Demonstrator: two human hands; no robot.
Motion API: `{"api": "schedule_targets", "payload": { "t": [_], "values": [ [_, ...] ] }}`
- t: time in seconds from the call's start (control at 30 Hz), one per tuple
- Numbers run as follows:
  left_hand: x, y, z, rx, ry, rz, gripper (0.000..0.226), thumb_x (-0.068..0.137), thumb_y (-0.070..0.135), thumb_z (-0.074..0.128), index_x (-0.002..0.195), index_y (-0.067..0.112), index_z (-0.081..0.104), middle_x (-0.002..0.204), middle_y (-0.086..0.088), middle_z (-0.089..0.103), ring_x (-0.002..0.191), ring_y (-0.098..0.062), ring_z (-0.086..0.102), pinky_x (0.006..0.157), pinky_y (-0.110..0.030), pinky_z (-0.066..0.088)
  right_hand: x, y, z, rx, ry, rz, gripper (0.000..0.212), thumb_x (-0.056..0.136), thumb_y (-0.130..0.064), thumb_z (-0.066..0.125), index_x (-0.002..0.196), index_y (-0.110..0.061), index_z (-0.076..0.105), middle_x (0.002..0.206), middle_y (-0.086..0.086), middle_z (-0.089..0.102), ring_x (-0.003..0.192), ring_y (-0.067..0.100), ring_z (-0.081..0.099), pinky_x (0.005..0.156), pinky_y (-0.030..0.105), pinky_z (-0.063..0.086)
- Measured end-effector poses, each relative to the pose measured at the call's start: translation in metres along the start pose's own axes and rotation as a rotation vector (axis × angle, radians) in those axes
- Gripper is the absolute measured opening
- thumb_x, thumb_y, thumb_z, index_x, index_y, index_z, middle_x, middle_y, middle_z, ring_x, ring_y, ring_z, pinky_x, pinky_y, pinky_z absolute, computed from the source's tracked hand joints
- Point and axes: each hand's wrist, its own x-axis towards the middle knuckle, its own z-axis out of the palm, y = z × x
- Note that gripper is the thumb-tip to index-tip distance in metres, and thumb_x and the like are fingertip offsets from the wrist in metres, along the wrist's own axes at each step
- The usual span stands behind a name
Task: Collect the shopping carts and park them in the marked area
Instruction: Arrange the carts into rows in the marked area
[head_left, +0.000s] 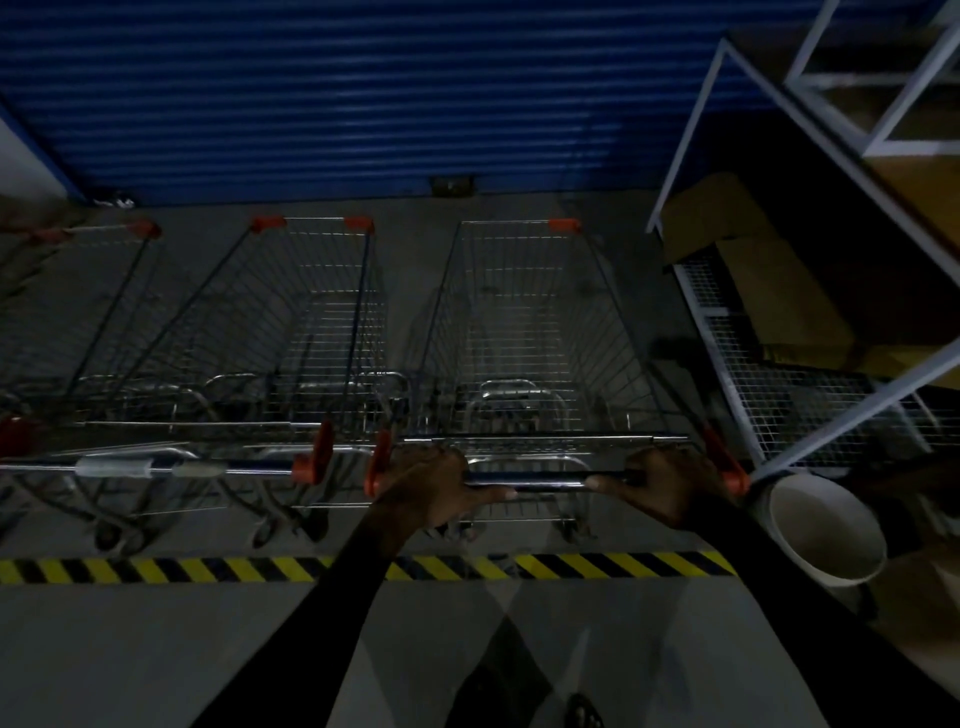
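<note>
Both hands, left hand and right hand, are being wrapped around cart handle; parking past striped line being finished; release likely needed next.

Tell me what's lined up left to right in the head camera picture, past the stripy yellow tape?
Cut-off cart at the left edge → middle cart → cart held by left hand and right hand at → white bucket → metal shelf rack.
</note>
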Motion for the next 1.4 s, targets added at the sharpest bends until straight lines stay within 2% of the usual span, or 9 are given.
{"api": "schedule_targets", "payload": {
  "t": [0.1,0.37,0.53,0.7,0.87,1.0,1.1,1.23,1.4],
  "values": [
    [0.001,-0.001,0.005,0.005,0.010,0.023,0.106,0.058,0.116,0.022,0.076,0.024,0.070,0.066,0.006,0.068,0.062,-0.009,0.066,0.072,-0.033,0.060,0.000,0.003,0.000,-0.051,-0.037,0.022,0.095,0.069,-0.108,0.027,0.057,-0.018,0.056,0.054,-0.003,0.058,0.058,0.001,0.056,0.063,0.030,0.044],
    [-0.010,0.003,0.011,0.018,0.026,0.048,0.107,0.055,0.115,0.013,0.076,0.024,0.064,0.065,0.007,0.061,0.061,-0.008,0.059,0.064,-0.030,0.050,-0.006,0.000,-0.005,-0.188,-0.103,0.009,0.101,0.060,-0.110,0.007,0.065,-0.026,0.063,0.087,-0.004,0.075,0.095,0.016,0.070,0.084,0.032,0.048],
    [-0.009,-0.002,0.017,0.061,0.100,0.062,0.105,0.067,0.113,0.023,0.069,0.018,0.071,0.058,0.003,0.063,0.055,-0.005,0.060,0.059,-0.030,0.052,-0.007,-0.004,-0.004,-0.165,-0.063,-0.006,0.110,0.057,-0.112,0.000,0.065,-0.025,0.066,0.063,-0.006,0.064,0.076,0.009,0.068,0.074,0.029,0.047],
    [-0.015,0.001,0.010,-0.026,0.143,0.081,0.101,0.073,0.109,0.023,0.069,0.019,0.067,0.056,0.003,0.059,0.051,-0.005,0.056,0.050,-0.027,0.034,-0.009,0.002,-0.013,-0.040,-0.041,-0.107,0.087,0.074,-0.103,0.008,0.048,-0.027,0.040,0.046,-0.006,0.042,0.050,0.001,0.051,0.063,0.028,0.040],
    [-0.023,0.020,0.002,-0.103,0.235,0.068,0.086,0.078,0.104,0.025,0.083,0.024,0.053,0.077,0.005,0.062,0.071,-0.010,0.061,0.060,-0.031,0.034,-0.004,0.002,-0.036,-0.114,-0.171,-0.023,0.082,0.085,-0.096,0.013,0.079,-0.035,0.068,0.075,-0.012,0.064,0.085,0.011,0.067,0.095,0.041,0.050],
    [-0.034,0.043,0.006,-0.090,0.427,0.167,0.057,0.098,0.079,0.043,0.099,0.026,0.063,0.095,0.003,0.066,0.090,-0.019,0.063,0.070,-0.029,0.029,0.003,0.001,-0.042,-0.042,-0.063,-0.036,0.082,0.080,-0.100,0.007,0.076,-0.042,0.064,0.071,-0.010,0.066,0.078,0.013,0.069,0.081,0.038,0.057],
    [-0.044,0.050,0.010,-0.124,0.537,0.210,0.050,0.102,0.070,0.051,0.105,0.022,0.067,0.099,0.002,0.068,0.094,-0.021,0.064,0.074,-0.031,0.042,0.008,-0.016,-0.039,-0.006,-0.058,-0.104,0.061,0.096,-0.081,0.030,0.078,-0.034,0.064,0.066,-0.009,0.061,0.067,0.007,0.062,0.072,0.034,0.056],
    [-0.079,0.025,0.005,-0.128,0.618,0.090,0.049,0.103,0.061,0.054,0.128,0.021,0.069,0.122,-0.001,0.072,0.120,-0.023,0.063,0.106,-0.043,0.050,0.027,-0.060,-0.022,0.079,-0.048,-0.230,0.039,0.100,-0.057,0.056,0.067,-0.036,0.055,0.063,-0.011,0.060,0.066,0.009,0.064,0.065,0.032,0.051],
    [-0.148,-0.042,0.000,-0.106,0.566,-0.121,0.048,0.103,0.053,0.057,0.140,0.022,0.064,0.122,-0.005,0.068,0.113,-0.030,0.063,0.086,-0.043,0.055,0.041,-0.162,0.000,0.206,-0.040,-0.441,0.017,0.094,-0.048,0.064,0.086,-0.034,0.067,0.078,-0.015,0.069,0.077,0.010,0.068,0.065,0.028,0.051]
  ]
}}
